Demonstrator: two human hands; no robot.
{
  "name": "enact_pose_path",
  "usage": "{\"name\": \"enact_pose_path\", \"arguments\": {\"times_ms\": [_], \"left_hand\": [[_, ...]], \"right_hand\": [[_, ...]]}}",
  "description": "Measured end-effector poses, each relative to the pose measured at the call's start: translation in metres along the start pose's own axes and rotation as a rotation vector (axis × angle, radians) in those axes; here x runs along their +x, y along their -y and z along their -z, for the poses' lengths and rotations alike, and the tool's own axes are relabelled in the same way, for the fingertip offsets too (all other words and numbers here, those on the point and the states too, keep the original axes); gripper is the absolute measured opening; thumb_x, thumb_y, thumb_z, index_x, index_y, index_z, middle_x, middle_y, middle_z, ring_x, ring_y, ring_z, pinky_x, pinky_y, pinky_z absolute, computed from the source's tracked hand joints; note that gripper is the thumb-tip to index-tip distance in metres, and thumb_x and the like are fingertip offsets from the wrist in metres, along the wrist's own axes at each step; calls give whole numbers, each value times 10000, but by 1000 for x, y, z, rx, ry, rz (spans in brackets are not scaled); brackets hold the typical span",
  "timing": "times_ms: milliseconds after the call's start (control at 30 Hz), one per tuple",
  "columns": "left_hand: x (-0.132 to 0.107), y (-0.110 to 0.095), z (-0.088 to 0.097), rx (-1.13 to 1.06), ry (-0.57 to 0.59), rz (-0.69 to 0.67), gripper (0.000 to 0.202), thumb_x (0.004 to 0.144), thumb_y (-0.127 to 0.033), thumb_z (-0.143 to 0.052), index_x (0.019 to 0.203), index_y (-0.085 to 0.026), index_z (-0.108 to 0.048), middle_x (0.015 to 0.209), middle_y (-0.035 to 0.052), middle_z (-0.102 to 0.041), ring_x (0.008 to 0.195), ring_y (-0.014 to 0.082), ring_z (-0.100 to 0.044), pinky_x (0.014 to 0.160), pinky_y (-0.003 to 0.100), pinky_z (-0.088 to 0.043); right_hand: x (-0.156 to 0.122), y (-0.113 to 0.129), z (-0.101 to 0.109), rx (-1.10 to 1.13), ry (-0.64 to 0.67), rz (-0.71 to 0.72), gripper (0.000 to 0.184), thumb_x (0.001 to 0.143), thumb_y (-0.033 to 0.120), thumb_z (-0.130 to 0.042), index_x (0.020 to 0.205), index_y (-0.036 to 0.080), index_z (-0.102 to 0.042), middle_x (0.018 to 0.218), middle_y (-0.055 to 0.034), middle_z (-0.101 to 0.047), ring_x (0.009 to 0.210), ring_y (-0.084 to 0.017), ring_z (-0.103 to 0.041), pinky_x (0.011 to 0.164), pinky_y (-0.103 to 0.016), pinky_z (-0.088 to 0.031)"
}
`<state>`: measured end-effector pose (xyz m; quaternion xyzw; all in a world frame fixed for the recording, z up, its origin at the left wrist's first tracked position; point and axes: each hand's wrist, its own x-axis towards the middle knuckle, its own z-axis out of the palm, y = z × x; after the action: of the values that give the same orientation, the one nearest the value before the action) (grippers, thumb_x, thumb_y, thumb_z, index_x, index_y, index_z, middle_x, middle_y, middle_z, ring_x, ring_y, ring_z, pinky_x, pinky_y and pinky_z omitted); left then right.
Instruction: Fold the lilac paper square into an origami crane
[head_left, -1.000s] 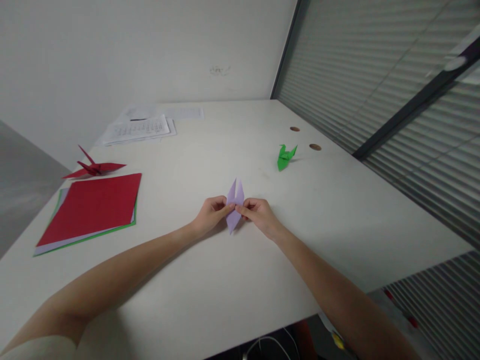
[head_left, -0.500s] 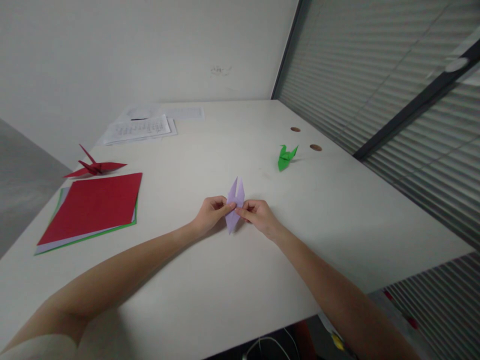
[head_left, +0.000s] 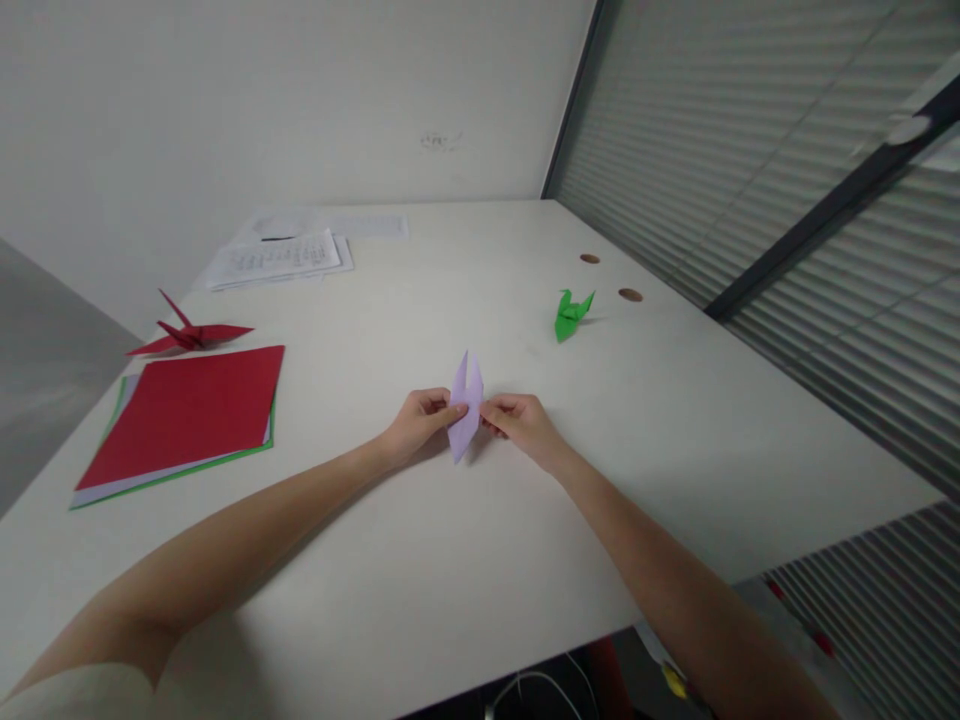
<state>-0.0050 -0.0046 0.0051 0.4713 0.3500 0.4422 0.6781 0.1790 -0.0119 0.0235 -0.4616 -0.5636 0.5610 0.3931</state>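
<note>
A folded lilac paper piece [head_left: 465, 405] with two pointed tips at its far end stands in the middle of the white table [head_left: 420, 560]. My left hand [head_left: 417, 424] pinches its left side with curled fingers. My right hand [head_left: 523, 426] pinches its right side. The lower point of the paper touches or nearly touches the tabletop. Both forearms reach in from the near edge.
A green paper crane [head_left: 571, 312] sits at the far right beside two round cable holes [head_left: 630, 294]. A red paper crane [head_left: 187, 333] and a stack of coloured sheets with red on top [head_left: 184, 418] lie at the left. Printed papers [head_left: 279, 258] lie at the back.
The lilac paper has shifted slightly left and tilted more upright between my fingers. My hands stay in nearly the same place.
</note>
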Motion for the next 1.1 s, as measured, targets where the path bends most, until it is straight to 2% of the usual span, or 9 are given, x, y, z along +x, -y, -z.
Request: {"name": "enact_pose_path", "arguments": {"times_ms": [133, 233, 367, 467, 567, 667, 867, 1100], "left_hand": [[0, -2, -1, -70, 42, 13, 305, 659, -349, -851, 801, -119, -710, 760, 56, -704, 660, 129, -616, 635, 254, -460], [1, -5, -2, -160, 45, 39, 355, 624, -304, -873, 897, -132, -724, 782, 58, -716, 698, 145, -648, 680, 263, -491], [2, -7, -2, -182, 18, 102, 335, 623, -338, -867, 816, -100, -733, 751, 74, -714, 639, 135, -633, 617, 237, -483], [1, -7, -2, -188, 14, 105, 338, 621, -328, -868, 807, -89, -719, 746, 71, -709, 624, 132, -631, 601, 229, -481], [-1, -8, -3, -197, 10, 80, 458, 625, -295, -871, 989, -107, -668, 725, 39, -698, 618, 130, -641, 600, 223, -485], [-2, -10, -2, -180, 28, 51, 567, 658, -295, -856, 1122, -180, -552, 688, -8, -678, 571, 124, -635, 552, 208, -469], [-3, -11, 1, -113, 63, 67, 489, 685, -338, -839, 1039, -170, -546, 714, -1, -675, 545, 111, -621, 514, 193, -451], [0, -9, 3, -128, 22, 113, 441, 645, -328, -861, 959, -96, -658, 725, 32, -679, 560, 104, -618, 528, 197, -451]], "right_hand": [[-1, 3, 0, 23, 18, 74, 359, 655, 516, -757, 631, 173, -650, 585, 25, -560, 559, -98, -451, 561, -265, -355], [-2, 5, 1, 18, 10, 95, 362, 685, 526, -725, 626, 176, -654, 606, 8, -582, 586, -113, -479, 586, -276, -376], [-1, 6, 4, 19, -87, 115, 339, 683, 515, -731, 679, 181, -677, 611, 9, -591, 590, -116, -483, 590, -277, -385], [-1, 6, 5, 32, -109, 114, 324, 655, 488, -764, 724, 180, -691, 626, 11, -607, 589, -111, -485, 584, -272, -390], [0, 5, 5, 64, -103, 122, 344, 656, 503, -763, 725, 173, -692, 633, 5, -619, 592, -109, -501, 585, -269, -402], [1, 4, 4, 101, -100, 125, 345, 679, 508, -748, 730, 171, -690, 640, 1, -627, 590, -106, -519, 590, -270, -419], [2, 2, 6, 153, -66, 121, 353, 664, 476, -784, 829, 180, -685, 650, 13, -632, 592, -103, -542, 592, -263, -445], [3, 0, 8, 188, -47, 144, 359, 681, 473, -783, 862, 179, -683, 657, 12, -642, 594, -102, -553, 593, -258, -452]]}}
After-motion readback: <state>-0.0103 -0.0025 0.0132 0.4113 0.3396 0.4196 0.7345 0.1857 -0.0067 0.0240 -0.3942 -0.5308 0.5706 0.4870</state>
